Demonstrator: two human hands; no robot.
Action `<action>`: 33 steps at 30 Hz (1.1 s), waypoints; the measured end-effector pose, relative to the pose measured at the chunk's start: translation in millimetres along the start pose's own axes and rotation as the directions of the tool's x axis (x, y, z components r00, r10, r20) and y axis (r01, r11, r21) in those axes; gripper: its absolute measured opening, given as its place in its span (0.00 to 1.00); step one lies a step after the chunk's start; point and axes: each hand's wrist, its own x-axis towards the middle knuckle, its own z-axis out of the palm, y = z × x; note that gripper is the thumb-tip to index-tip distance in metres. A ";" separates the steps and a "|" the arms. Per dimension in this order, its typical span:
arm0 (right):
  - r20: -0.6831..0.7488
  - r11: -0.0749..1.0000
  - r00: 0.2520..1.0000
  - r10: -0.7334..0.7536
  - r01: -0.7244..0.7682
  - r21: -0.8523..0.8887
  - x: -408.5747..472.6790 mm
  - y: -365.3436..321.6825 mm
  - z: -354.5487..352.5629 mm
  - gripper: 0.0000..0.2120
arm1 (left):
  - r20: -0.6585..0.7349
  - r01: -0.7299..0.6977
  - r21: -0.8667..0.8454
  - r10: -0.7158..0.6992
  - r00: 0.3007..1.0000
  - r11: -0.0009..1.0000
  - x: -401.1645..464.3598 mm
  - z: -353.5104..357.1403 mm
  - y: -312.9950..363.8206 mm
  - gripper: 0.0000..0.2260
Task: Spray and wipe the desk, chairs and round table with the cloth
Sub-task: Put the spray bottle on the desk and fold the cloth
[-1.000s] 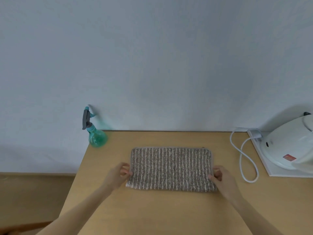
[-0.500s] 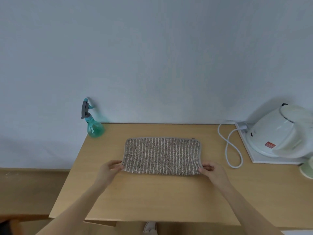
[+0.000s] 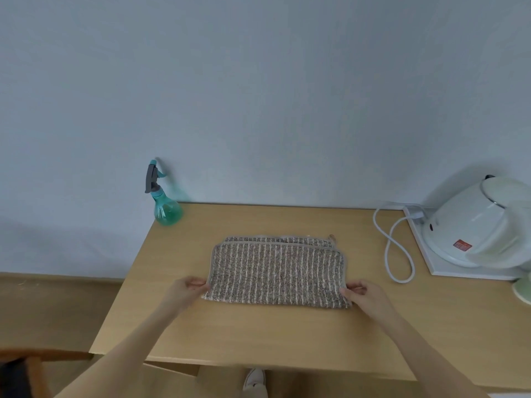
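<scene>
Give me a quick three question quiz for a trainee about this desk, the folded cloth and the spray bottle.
1. True or false: the spray bottle stands at the desk's far left corner.
2. What does each hand grip?
A. The cord
B. An end of the cloth
C. The kettle
3. Fill in: the white cord lies to the ____ of the cloth.

Key:
1. True.
2. B: the left hand and right hand pinch opposite ends.
3. Right.
</scene>
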 end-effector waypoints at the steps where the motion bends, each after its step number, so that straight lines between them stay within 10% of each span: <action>1: -0.017 1.000 1.000 0.012 -0.012 -0.011 5.4 -3.4 -1.7 0.11 | -0.014 -0.004 0.006 0.004 1.000 1.000 4.5 -1.0 3.6 0.10; 10: -0.089 0.997 0.993 0.076 -0.076 -0.002 61.0 -37.6 -8.4 0.06 | -0.019 -0.017 0.008 0.017 1.000 1.000 59.2 -5.7 37.7 0.20; 33: -0.299 0.989 0.954 0.033 -0.075 -0.130 111.7 -44.6 -4.3 0.03 | -0.060 -0.102 -0.053 0.099 0.993 0.993 119.7 1.2 58.1 0.02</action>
